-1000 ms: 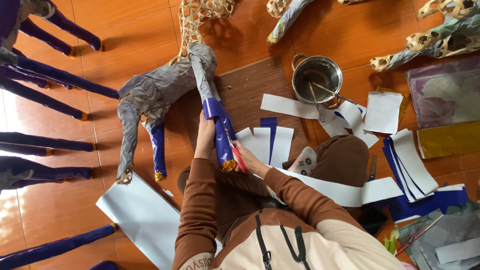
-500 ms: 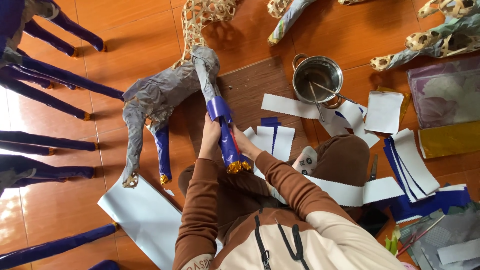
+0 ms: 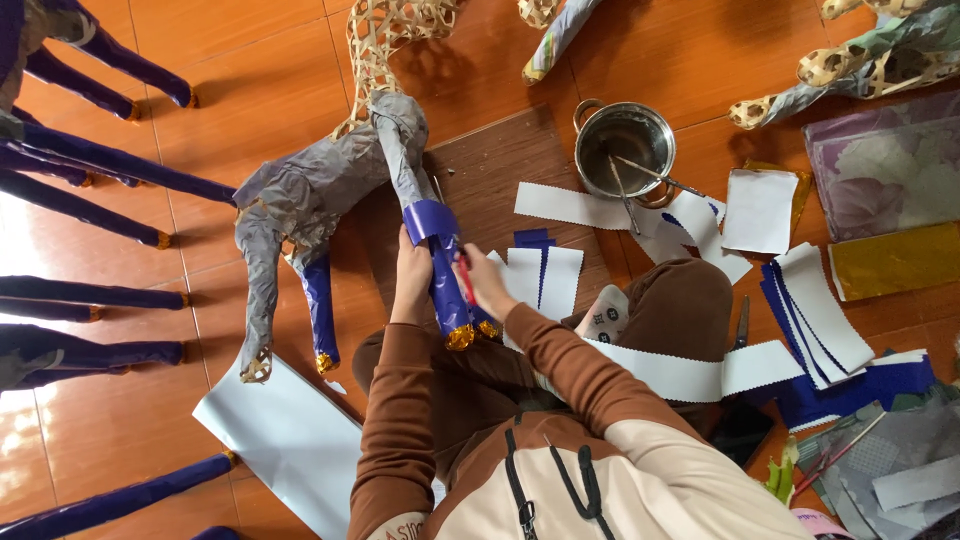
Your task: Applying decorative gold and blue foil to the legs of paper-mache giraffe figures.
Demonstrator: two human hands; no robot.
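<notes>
One head-worn view, looking straight down at the floor.

The camera sits above the person's chest and faces down past the brown sleeves to the hands, left hand (image 3: 410,278) and right hand (image 3: 487,285), near mid-frame at arm's length. Beyond them lies the tiled floor (image 3: 230,60), seen wide to both sides; no second view overlaps it.
</notes>
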